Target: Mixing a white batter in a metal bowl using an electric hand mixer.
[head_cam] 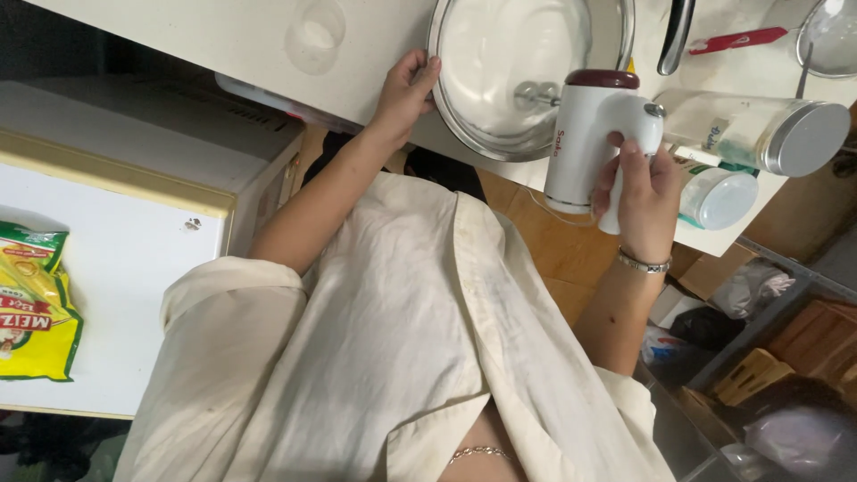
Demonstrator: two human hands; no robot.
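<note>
Hand mixer held in a metal bowl of white mixture, bowl steadied at its rim.

The right hand (644,192) is closed around the handle of a white hand mixer (589,143) with a dark red top; the fingers wrap the grip fully and a thumb lies on its upper end. The mixer's beaters (536,94) reach beyond the fingers into the metal bowl (464,116), which holds a smooth white mixture. The left hand (403,94) grips the bowl's near rim, fingers curled over the edge and thumb on the outside. The bowl sits on a pale countertop (232,36). Just beside the right-hand fingers, on their far side, lies a glass jar (759,134) with a metal lid, and under it a smaller clear tub (719,196). A yellow and green packet (31,303) lies well apart from the left hand.
</note>
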